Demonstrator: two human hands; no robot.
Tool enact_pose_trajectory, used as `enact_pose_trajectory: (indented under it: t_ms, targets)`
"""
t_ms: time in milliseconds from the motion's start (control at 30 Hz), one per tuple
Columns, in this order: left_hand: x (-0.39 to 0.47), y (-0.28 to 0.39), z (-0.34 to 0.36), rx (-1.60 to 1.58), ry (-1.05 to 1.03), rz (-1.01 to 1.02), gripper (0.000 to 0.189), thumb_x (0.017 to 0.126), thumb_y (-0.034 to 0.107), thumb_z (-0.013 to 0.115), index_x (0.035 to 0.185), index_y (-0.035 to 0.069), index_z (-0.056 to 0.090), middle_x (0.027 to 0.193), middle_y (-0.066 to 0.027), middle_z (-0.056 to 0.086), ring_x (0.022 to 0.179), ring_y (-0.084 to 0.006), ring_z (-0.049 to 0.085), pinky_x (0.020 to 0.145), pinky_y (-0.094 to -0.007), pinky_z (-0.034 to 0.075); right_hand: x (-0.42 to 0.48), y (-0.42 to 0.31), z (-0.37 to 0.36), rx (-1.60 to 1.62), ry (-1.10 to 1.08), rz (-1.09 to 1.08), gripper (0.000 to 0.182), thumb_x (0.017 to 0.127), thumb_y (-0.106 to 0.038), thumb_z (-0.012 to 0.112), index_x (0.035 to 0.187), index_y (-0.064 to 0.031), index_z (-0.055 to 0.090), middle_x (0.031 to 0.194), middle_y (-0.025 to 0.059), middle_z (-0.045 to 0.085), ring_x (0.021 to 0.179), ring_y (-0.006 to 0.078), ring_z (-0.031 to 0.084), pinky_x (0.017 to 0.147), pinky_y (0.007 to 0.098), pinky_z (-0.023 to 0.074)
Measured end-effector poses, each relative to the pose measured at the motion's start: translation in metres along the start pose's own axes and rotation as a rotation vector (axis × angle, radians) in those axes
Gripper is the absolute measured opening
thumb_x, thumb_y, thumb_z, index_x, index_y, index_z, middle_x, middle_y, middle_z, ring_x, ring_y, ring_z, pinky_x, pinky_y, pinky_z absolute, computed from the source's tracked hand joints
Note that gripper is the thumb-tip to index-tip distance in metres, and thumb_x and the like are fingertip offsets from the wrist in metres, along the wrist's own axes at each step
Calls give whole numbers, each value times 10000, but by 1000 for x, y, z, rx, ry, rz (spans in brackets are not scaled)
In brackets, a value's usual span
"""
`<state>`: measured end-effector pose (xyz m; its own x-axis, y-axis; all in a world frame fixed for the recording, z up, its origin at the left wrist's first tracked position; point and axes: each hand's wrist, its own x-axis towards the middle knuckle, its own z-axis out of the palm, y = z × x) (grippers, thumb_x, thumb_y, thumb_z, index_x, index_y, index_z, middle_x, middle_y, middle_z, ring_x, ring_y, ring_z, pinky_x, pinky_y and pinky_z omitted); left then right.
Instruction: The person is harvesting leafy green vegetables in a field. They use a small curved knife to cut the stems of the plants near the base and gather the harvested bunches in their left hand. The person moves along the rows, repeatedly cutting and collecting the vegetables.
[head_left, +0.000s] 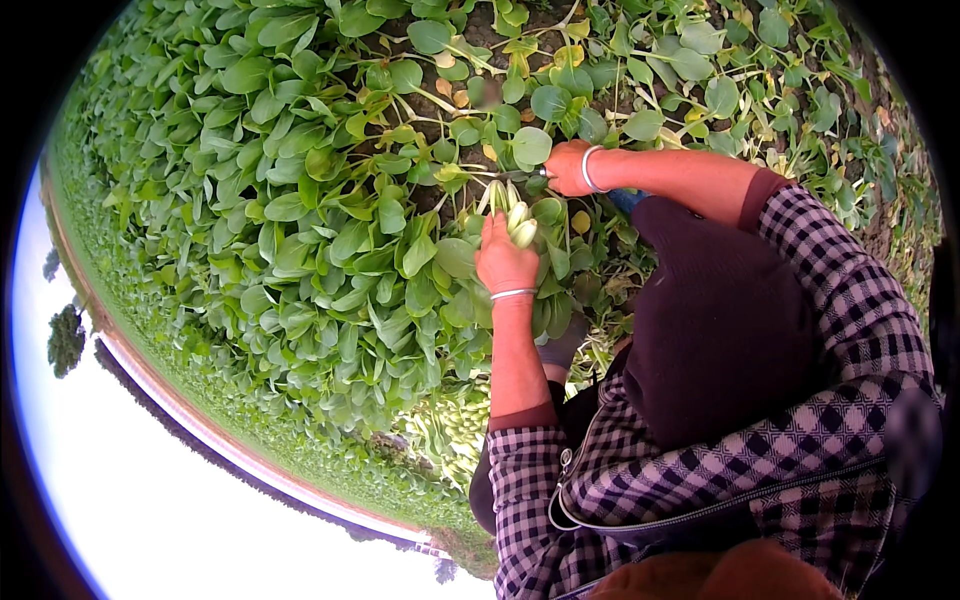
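My left hand (506, 255) grips a bunch of bok choy (517, 217), its pale stalk ends turned toward my right hand and its leaves hanging behind my wrist. In my right hand (571, 169) is a knife (517, 175), held by its handle close to the soil. Its blade points left, just beyond the cut stalk ends. Part of the blade is hidden among leaves and stems. Each wrist wears a silver-coloured bangle.
Dense bok choy plants (285, 210) fill the field to the left. Loose and yellowing leaves (570, 56) litter the soil beyond my right hand. A heap of bok choy (465, 427) lies beside my left forearm. My knee in dark cloth (720, 322) rises between my arms.
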<state>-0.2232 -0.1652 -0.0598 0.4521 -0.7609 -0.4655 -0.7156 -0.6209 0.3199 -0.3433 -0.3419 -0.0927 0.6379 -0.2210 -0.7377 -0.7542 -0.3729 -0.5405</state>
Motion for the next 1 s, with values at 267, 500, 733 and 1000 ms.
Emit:
enact_pose_trajectory:
  t_ms: [267,500,733,1000]
  targets:
    - [-11,12,-32,-255,253,173,559,691,74,704,1234,23,582,1292,-214,551,1124,-365,576,935,-397,470,13,-27,-23,1019,12,-96,279,846,-286,708,984,-61,619,619,-22,525,414,52,450,357,229,341]
    - [-9,34,-67,-229,305,206,530,662,-10,670,1186,23,594,1373,-255,465,1174,-394,540,912,-384,484,8,-37,-37,1108,23,-77,227,836,-215,695,959,-48,604,649,-22,554,419,36,448,350,198,324]
    - [4,46,-91,-133,444,355,472,681,-52,663,1145,-16,584,1276,-222,553,1103,-355,581,916,-368,481,-11,-43,-38,1184,144,-128,213,798,-150,698,936,-18,604,663,-2,585,431,45,464,374,205,368]
    - [14,1,-147,-1035,521,-49,385,728,-127,689,1092,-73,574,962,-136,669,828,-199,655,789,-306,541,-11,-38,-74,1134,133,-130,178,737,-84,654,891,0,620,653,26,594,411,44,466,346,194,325]
